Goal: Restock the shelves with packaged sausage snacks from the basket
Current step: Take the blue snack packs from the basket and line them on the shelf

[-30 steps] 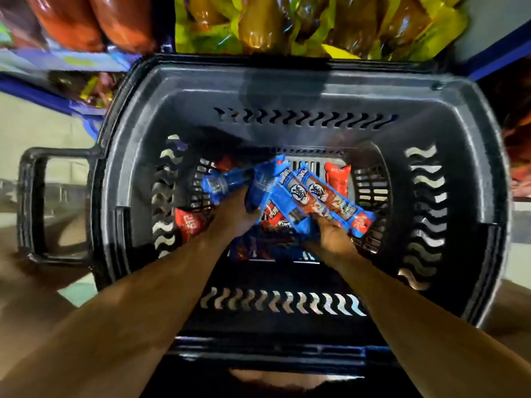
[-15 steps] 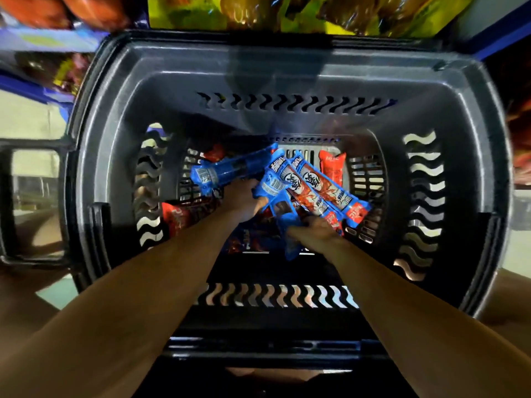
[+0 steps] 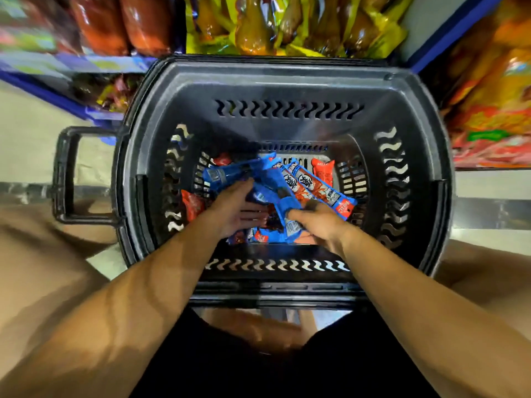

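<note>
A dark plastic basket (image 3: 287, 81) stands in front of me, and both my hands reach down into it. On its floor lie several blue-and-red sausage snack packs (image 3: 313, 186) and a few small red packs (image 3: 323, 168). My left hand (image 3: 235, 208) grips a bundle of blue packs (image 3: 230, 173) that point to the left. My right hand (image 3: 319, 222) pinches the near end of another blue pack (image 3: 283, 203) lying diagonally. More packs are hidden under my hands.
Shelves rise behind the basket: red sausages (image 3: 120, 21) at upper left, yellow bags of chicken legs (image 3: 287, 21) at the centre, orange-red bags (image 3: 494, 110) on the right. The basket's handle (image 3: 66, 173) sticks out to the left. My knees flank the basket.
Both hands have stayed in the basket, gathering blue packs. My right hand has shifted toward me along the diagonal pack. The view has tilted up, showing more shelf.
</note>
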The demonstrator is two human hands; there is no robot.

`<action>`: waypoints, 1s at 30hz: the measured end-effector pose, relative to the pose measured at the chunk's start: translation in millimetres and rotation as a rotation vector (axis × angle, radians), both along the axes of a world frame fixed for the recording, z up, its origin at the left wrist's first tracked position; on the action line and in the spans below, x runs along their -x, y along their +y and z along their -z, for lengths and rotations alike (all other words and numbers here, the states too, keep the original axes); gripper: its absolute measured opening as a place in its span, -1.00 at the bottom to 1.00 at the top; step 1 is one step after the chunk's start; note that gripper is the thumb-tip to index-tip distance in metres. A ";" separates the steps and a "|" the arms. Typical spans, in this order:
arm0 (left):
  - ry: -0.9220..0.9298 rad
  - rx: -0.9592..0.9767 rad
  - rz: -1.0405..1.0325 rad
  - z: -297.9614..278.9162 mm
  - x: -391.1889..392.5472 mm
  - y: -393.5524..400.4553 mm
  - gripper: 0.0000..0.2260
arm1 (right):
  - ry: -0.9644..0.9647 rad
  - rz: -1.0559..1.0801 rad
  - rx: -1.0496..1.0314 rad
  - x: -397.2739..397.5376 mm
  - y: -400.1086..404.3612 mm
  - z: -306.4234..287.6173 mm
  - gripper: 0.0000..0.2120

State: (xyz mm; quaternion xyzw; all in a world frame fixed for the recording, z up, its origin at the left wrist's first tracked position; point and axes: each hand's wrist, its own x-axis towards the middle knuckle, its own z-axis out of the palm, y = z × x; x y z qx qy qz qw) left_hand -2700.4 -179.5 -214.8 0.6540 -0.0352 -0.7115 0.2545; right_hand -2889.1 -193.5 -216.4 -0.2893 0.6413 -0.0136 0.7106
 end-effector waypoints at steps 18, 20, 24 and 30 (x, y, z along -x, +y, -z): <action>0.014 0.370 -0.109 -94.0 -4.0 72.0 -0.43 | -0.397 0.121 0.086 16.8 44.4 -101.3 -0.68; 0.052 0.435 -0.130 -108.0 -9.6 76.3 -0.45 | -0.463 0.113 0.134 15.8 46.0 -115.8 -0.61; 0.063 0.565 -0.077 -134.2 -13.2 87.5 -0.52 | -0.487 0.141 0.309 10.4 52.0 -134.9 -0.55; 0.048 0.658 -0.106 -152.4 -14.1 116.3 -0.50 | -0.485 0.272 0.360 -2.0 66.0 -151.3 -0.68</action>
